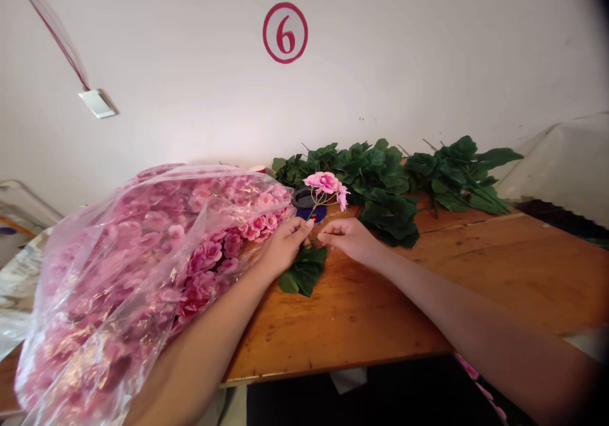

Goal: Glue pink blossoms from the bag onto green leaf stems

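Observation:
My left hand point(285, 243) is pinched on the thin stem of a pink artificial flower sprig point(327, 185) that stands up above the wooden table point(380, 305). A green fabric leaf cluster point(304, 271) lies under and just in front of that hand. My right hand point(349, 238) is beside it, fingers curled and pinched toward the stem's base, fingertips almost meeting the left hand's. Whether the right fingers actually grip the stem I cannot make out.
A big clear plastic bag point(137, 267) stuffed with pink artificial blossoms fills the left of the table. A pile of green artificial leaves point(404, 179) lies along the wall behind. A small dark blue container point(308, 205) stands behind the hands. The wall carries a red circled 6 point(285, 33).

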`<action>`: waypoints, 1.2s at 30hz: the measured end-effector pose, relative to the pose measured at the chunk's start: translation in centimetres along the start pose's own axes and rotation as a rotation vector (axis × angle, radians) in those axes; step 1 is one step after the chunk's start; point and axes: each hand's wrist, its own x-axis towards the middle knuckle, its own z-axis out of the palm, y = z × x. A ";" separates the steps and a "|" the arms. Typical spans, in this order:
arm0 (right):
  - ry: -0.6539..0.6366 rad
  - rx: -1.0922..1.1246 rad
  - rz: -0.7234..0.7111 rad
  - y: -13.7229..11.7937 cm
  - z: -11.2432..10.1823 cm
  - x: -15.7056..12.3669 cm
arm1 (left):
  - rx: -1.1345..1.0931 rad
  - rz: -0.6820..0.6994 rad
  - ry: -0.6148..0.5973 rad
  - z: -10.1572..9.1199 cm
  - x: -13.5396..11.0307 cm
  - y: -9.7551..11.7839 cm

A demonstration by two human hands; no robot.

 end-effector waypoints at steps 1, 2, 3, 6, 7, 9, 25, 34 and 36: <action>0.017 -0.026 0.000 0.0 0.0 0.0 | -0.008 -0.002 -0.007 0.0 0.0 0.1; 0.039 -0.050 0.001 0.0 0.0 0.0 | -0.017 -0.009 -0.017 -0.1 0.1 0.3; 0.062 -0.073 -0.001 -0.1 -0.1 0.0 | -0.029 -0.023 -0.031 -0.1 0.1 0.4; 0.110 -0.125 -0.024 -0.3 -0.2 -0.1 | -0.084 -0.082 -0.060 -0.1 0.2 0.5; 0.120 -0.140 -0.038 -0.3 -0.3 -0.1 | -0.104 -0.098 -0.056 -0.1 0.2 0.5; 0.132 -0.163 -0.065 -0.3 -0.6 -0.1 | -0.141 -0.124 -0.050 -0.1 0.2 0.6; 0.200 -0.229 -0.168 -0.4 -1.7 0.2 | -0.039 -0.061 -0.249 0.4 -0.6 1.7; 0.181 -0.124 -0.135 -0.5 -1.7 0.6 | -0.249 -0.003 -0.257 0.7 -0.3 1.3; 0.171 -0.110 -0.129 -0.7 -1.8 0.5 | -0.236 0.014 -0.237 0.7 -0.3 1.2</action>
